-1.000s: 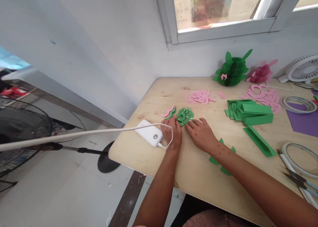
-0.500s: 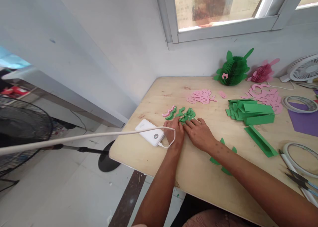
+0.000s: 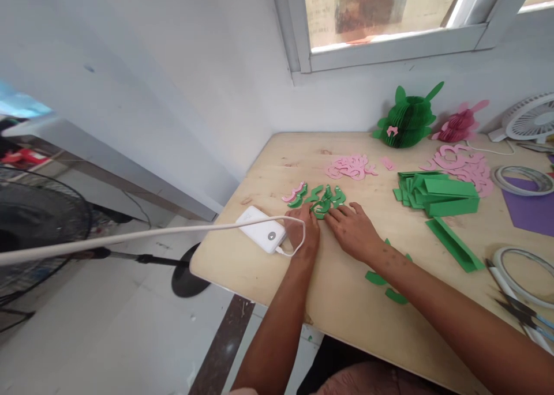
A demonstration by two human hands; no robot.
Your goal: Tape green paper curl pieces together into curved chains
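On the wooden table, my left hand [image 3: 307,226] rests beside the white power bank [image 3: 262,229], its fingertips touching the near edge of a cluster of green curved paper cutouts [image 3: 328,198]. My right hand [image 3: 352,229] lies with fingers apart at the right side of that cluster. Both hands look open, though part of the left fingers is hard to make out. Just left of the cluster lie a wavy green strip [image 3: 298,198] and a pink wavy strip [image 3: 294,192]. More green leaf-like cutouts [image 3: 397,295] lie partly under my right forearm.
Pink cutouts [image 3: 351,167] and folded green paper strips [image 3: 448,193] lie further back. A green honeycomb paper figure [image 3: 407,121] and a pink one [image 3: 459,124] stand by the wall. Scissors [image 3: 521,314], tape rolls [image 3: 523,180] and a small fan [image 3: 530,120] are right. A cable [image 3: 173,233] crosses my view.
The green cutouts in the cluster have spread apart, with some shifted right and nearer to me. My right hand has moved slightly right; the left has barely moved.
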